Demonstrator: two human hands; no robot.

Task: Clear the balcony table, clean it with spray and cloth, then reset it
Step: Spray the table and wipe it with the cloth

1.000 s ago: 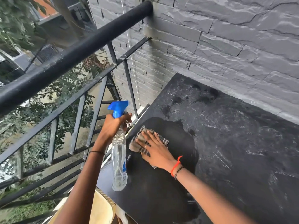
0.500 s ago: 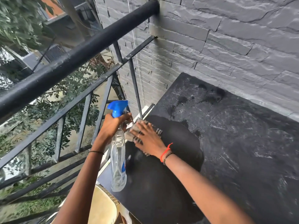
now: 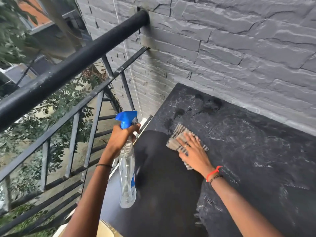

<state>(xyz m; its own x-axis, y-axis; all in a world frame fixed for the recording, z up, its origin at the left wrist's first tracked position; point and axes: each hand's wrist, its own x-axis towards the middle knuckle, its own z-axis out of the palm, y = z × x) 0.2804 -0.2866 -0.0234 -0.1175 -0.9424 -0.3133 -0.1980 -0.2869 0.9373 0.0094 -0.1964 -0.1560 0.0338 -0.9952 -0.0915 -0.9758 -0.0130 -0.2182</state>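
Since the earlier frames, the right hand (image 3: 193, 151) and the cloth (image 3: 177, 135) have travelled away from the table edge beside the spray bottle (image 3: 127, 168), inward and toward the wall (image 3: 239, 48). The left hand (image 3: 121, 139) has kept the bottle where it was.

**Layout.** The wall borders the table (image 3: 256, 177) on its far side, and the railing (image 3: 77, 65) runs along its left side. A dark wet patch (image 3: 162, 177) covers the near left part of the top. A grey film (image 3: 256, 142) covers the remainder, with droplet marks (image 3: 210, 105) near the far corner.

**Bottle.** The spray bottle hangs upright over the table's left edge. Whether its base touches the top cannot be told. The left hand grips the neck, fingers curled under the blue trigger head.

**Cloth.** The checked cloth lies flat on the table where the wet patch meets the film. The right hand presses on it with fingers straight and spread.

**Step in hand (judged): wiping.**
1. Keep the palm flat so that the whole cloth bears on the surface.
2. Overlap each stroke with the wet patch so that no grey band remains between passes.
3. Work outward into the film, toward the droplet marks.
4. Spray ahead of the cloth where the film looks dry.
5. Hold the bottle away from the stroke path.
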